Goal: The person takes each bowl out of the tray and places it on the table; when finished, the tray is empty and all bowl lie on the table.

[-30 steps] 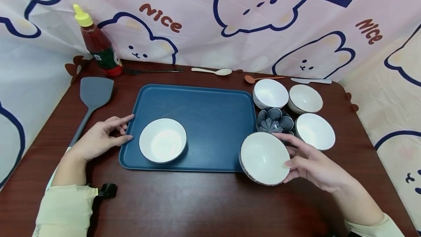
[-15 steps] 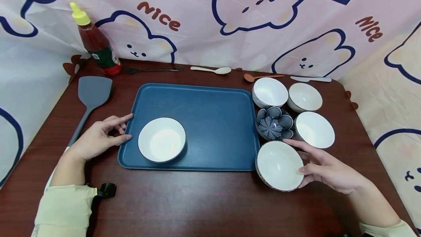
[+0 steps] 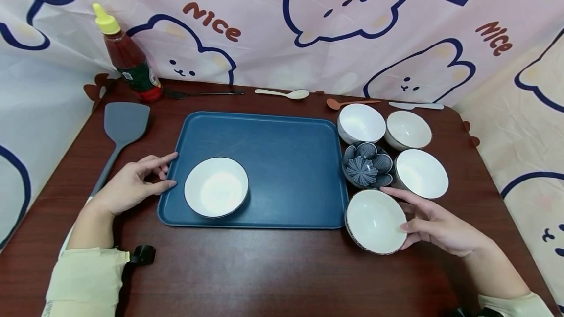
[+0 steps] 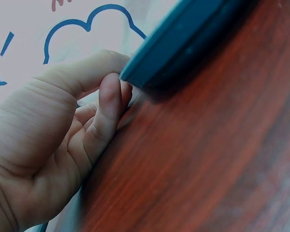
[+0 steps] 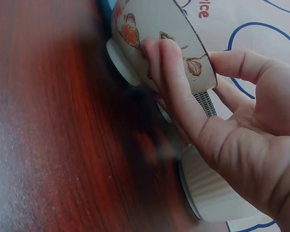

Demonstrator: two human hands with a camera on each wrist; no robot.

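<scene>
My right hand (image 3: 434, 224) holds a white bowl (image 3: 376, 221), thumb at the inner rim and fingers curled against the outer wall. The right wrist view shows brown and orange leaf patterns outside this bowl (image 5: 150, 29). It lies just off the front right corner of the blue tray (image 3: 282, 170), in front of a dark patterned bowl (image 3: 367, 165). At the tray's left edge my left hand (image 3: 134, 187) holds the rim, thumb and index finger on it and the other fingers bent beneath. Inside the tray, on the left, stands another white bowl (image 3: 216, 187).
Three more white bowls, one (image 3: 361, 124) at the tray's back right corner, one (image 3: 408, 130) behind and one (image 3: 421, 173) near my right hand, cluster together. A grey spatula (image 3: 125, 124) lies left; a sauce bottle (image 3: 132, 62) stands behind it. Cutlery, including a white spoon (image 3: 284, 94), lines the back.
My right hand has moved the held bowl rightward, off the tray's front right corner, mostly in the first half second. The left hand stays at the tray's edge.
</scene>
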